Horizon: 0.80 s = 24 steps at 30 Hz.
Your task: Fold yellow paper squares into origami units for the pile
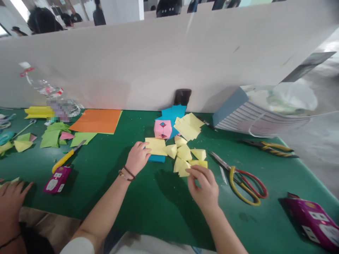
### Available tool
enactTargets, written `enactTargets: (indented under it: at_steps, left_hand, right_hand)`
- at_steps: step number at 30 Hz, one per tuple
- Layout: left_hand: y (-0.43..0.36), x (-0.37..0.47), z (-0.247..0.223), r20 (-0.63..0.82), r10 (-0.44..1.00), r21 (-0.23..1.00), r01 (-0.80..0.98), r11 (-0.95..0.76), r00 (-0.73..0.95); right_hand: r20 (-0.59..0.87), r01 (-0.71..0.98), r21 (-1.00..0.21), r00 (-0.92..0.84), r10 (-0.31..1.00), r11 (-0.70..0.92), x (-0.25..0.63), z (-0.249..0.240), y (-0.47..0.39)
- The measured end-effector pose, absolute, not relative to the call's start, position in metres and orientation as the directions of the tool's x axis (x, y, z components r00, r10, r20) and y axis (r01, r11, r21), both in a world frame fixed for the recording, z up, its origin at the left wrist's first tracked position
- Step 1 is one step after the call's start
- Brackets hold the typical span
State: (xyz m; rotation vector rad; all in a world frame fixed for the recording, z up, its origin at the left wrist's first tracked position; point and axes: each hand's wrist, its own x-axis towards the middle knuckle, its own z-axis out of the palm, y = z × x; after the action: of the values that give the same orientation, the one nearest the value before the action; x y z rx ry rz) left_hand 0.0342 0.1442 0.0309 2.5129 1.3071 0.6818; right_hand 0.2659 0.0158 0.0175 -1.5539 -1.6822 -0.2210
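My left hand (138, 158) has its fingers closed on the left edge of a flat yellow paper sheet (156, 146). Blue paper (156, 158) shows beneath that sheet. To the right, my right hand (203, 185) pinches the edge of a folded yellow paper piece (181, 167) between thumb and fingertips. Several more folded yellow pieces (184, 152) lie clustered beside it. Behind them sits a pink folded paper block (162, 129), with blue sheets (173, 113) and loose yellow sheets (189, 126) at its back and right.
Large scissors (246, 185) and pliers (272, 147) lie at right, near a striped paper bag (254, 113). A purple box (314, 220) is front right. Leftward are orange paper (97, 121), a yellow cutter (63, 160), another purple box (57, 180) and another person's hand (13, 195).
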Motion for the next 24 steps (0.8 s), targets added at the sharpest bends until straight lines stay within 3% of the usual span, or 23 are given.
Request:
enactTargets:
  at_steps: [4, 7, 19, 24]
  left_hand:
    - [0.143, 0.037, 0.03, 0.334, 0.804, 0.391, 0.704, -0.593, 0.492]
    - [0.143, 0.036, 0.031, 0.356, 0.81, 0.407, 0.704, -0.583, 0.465]
    - [0.148, 0.038, 0.038, 0.351, 0.869, 0.707, 0.511, -0.489, 0.348]
    - [0.128, 0.023, 0.064, 0.412, 0.853, 0.757, 0.401, -0.516, 0.32]
  right_hand:
    - [0.619, 0.811, -0.38, -0.134, 0.774, 0.445, 0.244, 0.018, 0.013]
    - [0.626, 0.747, -0.418, -0.176, 0.76, 0.517, 0.232, 0.008, 0.007]
    - [0.562, 0.72, -0.538, -0.081, 0.823, 0.438, 0.226, -0.003, 0.015]
    - [0.573, 0.718, -0.572, 0.003, 0.82, 0.397, 0.228, -0.005, 0.011]
